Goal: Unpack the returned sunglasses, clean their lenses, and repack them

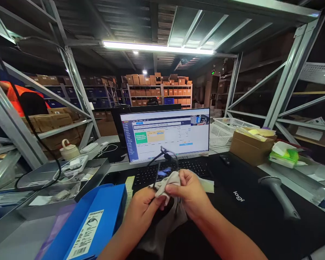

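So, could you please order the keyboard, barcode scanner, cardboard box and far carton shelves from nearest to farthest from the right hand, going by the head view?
1. Black keyboard, directly ahead of the right hand.
2. Barcode scanner, lying on the desk mat to the right.
3. Cardboard box, farther back on the right.
4. Carton shelves, far beyond the monitor.

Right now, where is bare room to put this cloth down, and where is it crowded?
The black Logi desk mat has room between the keyboard and the handheld barcode scanner. Left of the left hand, the blue box and metal tray crowd together.
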`<state>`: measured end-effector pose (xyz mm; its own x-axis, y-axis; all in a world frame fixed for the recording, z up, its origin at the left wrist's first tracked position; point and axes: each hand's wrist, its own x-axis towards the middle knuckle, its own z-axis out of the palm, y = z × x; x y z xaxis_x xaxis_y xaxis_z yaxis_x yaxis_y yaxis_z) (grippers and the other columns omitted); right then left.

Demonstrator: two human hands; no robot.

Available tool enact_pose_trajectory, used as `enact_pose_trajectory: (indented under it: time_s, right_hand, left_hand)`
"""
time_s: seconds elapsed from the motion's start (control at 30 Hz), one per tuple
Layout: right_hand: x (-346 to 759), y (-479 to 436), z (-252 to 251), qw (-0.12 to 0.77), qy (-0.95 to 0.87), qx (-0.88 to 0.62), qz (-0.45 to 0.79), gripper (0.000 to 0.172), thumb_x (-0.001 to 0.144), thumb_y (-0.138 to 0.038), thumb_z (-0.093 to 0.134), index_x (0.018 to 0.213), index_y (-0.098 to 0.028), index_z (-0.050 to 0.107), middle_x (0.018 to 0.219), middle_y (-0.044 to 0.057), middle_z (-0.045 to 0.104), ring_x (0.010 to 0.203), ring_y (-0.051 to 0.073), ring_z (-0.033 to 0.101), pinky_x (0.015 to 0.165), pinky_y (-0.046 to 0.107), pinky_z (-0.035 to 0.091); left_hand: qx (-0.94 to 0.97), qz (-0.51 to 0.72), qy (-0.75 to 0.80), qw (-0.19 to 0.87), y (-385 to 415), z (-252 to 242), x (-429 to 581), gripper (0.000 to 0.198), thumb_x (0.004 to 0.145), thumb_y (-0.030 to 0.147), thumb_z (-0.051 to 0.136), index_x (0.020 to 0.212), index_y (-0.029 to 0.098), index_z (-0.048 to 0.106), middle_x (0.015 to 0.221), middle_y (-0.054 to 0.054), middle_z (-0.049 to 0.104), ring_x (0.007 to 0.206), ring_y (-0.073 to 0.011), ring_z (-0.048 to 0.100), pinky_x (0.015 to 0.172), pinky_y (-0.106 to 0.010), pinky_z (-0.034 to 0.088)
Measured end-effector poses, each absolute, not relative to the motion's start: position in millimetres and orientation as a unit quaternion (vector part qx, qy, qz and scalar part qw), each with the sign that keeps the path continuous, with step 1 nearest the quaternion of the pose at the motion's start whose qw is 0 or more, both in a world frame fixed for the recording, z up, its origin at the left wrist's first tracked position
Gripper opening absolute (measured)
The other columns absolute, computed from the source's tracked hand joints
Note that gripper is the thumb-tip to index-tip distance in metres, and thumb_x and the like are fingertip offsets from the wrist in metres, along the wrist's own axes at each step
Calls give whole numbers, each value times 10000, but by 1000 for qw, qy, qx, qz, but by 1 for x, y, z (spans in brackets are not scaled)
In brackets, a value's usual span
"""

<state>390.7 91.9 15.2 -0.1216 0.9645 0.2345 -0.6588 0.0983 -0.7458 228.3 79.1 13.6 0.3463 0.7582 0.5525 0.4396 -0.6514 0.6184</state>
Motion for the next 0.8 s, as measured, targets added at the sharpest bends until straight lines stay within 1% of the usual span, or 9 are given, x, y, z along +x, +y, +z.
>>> enact_pose_trajectory:
  time_s: [0.07,0.2,0.27,0.33,0.43,0.57,0.63,0.7,0.8]
  right_hand:
    - [404,98,23,624,-343,-204,672,606,468,-208,937,571,-209,340,521,-76,535,447,77,480,431,183,379]
    - [419,107,30,594,-322,-208,707,444,491,-272,933,621,-176,519,568,-48,583,512,86,527,509,194,461]
    - [413,106,28,599,-349,-213,688,416,537,-331,916,663,-175,552,587,-32,608,490,98,530,459,204,451]
    - [402,101,23,615,-388,-216,652,456,558,-343,909,626,-197,482,574,-36,600,461,106,521,409,210,422]
    - [384,91,16,619,-424,-196,632,605,525,-287,928,571,-223,328,559,-52,566,480,117,539,447,233,450]
    - [375,87,12,617,-412,-186,644,620,513,-303,930,564,-228,317,587,-33,597,517,148,585,485,265,475]
    - [379,93,13,613,-386,-189,663,576,497,-298,932,565,-216,366,585,-33,609,505,133,571,474,244,453]
    - [388,103,16,607,-343,-193,690,498,463,-293,940,587,-191,468,582,-39,616,493,106,544,474,219,435]
    - [404,118,23,588,-288,-201,729,444,418,-303,951,662,-153,612,607,-30,650,544,95,564,552,204,468]
  left_hand:
    - [816,423,354,172,77,15,231,431,972,367,473,600,188,598,603,24,614,584,-104,567,589,-204,392]
    - [826,413,347,164,76,15,234,383,969,320,475,635,189,608,668,22,635,630,-99,589,622,-194,409]
    - [816,420,363,159,78,15,232,390,963,323,485,620,191,613,657,20,634,610,-100,582,600,-196,407]
    - [802,429,384,157,79,16,228,417,959,351,491,593,191,612,610,19,620,567,-104,566,560,-201,400]
    - [787,438,409,148,79,17,221,449,944,403,502,564,194,617,547,18,600,515,-112,550,511,-208,390]
    - [788,436,415,130,81,19,219,451,927,427,514,555,199,626,517,20,591,472,-114,522,480,-212,379]
    - [793,429,412,129,82,20,221,457,926,434,513,548,201,619,508,23,585,464,-114,514,478,-212,374]
    - [801,416,409,136,83,19,224,464,935,434,502,549,199,605,528,23,590,489,-115,529,500,-209,382]
    - [809,397,403,158,83,18,228,462,952,423,483,565,194,589,597,18,617,558,-116,569,555,-200,407]
